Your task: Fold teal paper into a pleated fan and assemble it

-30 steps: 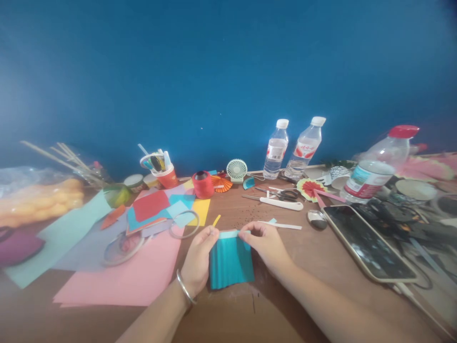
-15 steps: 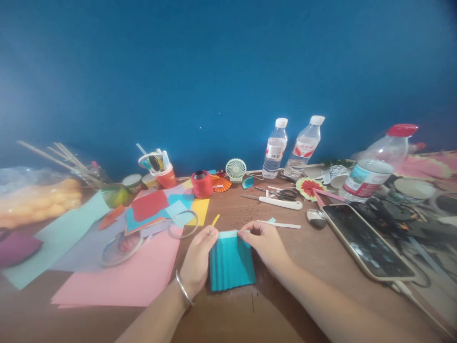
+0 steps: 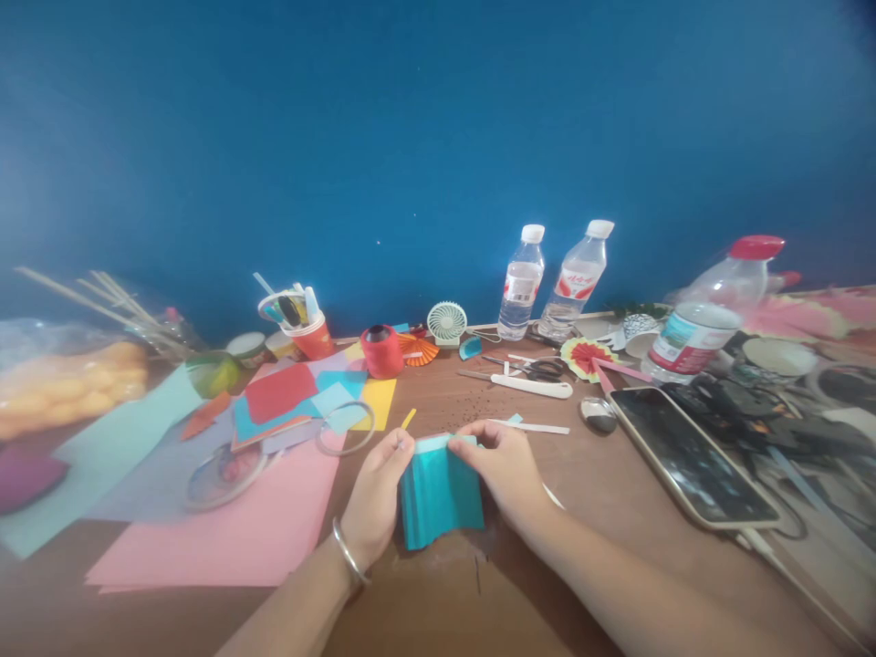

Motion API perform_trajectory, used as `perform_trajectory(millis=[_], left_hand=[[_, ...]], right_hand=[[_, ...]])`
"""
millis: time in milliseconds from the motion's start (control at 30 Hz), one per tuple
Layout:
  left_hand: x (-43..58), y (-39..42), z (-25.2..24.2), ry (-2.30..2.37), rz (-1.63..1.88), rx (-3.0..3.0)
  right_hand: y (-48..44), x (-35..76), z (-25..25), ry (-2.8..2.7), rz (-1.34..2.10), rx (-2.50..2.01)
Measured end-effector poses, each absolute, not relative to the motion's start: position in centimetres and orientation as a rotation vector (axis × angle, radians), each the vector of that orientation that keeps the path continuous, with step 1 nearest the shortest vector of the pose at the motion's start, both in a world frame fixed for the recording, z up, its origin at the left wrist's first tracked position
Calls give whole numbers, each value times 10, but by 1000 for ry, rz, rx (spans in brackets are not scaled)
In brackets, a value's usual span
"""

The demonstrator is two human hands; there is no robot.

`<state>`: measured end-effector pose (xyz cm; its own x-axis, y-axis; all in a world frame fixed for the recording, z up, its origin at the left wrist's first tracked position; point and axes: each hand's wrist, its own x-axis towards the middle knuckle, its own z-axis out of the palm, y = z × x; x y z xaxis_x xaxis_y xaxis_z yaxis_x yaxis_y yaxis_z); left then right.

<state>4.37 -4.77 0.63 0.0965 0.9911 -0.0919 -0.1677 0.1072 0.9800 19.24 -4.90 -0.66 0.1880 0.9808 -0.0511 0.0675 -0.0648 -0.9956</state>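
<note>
A teal sheet of paper (image 3: 438, 497), pleated like an accordion, lies on the brown table (image 3: 547, 584) in front of me. My left hand (image 3: 375, 497) pinches its top left corner, and a silver bangle sits on that wrist. My right hand (image 3: 503, 474) pinches the top right edge, where the pale back of the paper shows as a folded strip. Both hands are closed on the paper.
Pink paper (image 3: 233, 534), tape rolls and coloured sheets lie to the left. A red cup of pens (image 3: 311, 333), red thread spool (image 3: 380, 350), small fan (image 3: 446, 324), scissors (image 3: 537, 369), three water bottles and a phone (image 3: 688, 456) stand behind and right.
The top edge of the teal paper has lifted slightly as both hands press the fold. The view has shifted a little; nothing else moved.
</note>
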Motion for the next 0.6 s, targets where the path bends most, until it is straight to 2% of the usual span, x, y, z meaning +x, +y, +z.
perform_trajectory(millis=[367,600], left_hand=[[38,-41,5,1144,1252,1091],[39,-40,5,1022,1255,1059]], right_hand=[[-48,194,-4,-834,1287,-1069],[-50,189,-7,-913,1407,-994]])
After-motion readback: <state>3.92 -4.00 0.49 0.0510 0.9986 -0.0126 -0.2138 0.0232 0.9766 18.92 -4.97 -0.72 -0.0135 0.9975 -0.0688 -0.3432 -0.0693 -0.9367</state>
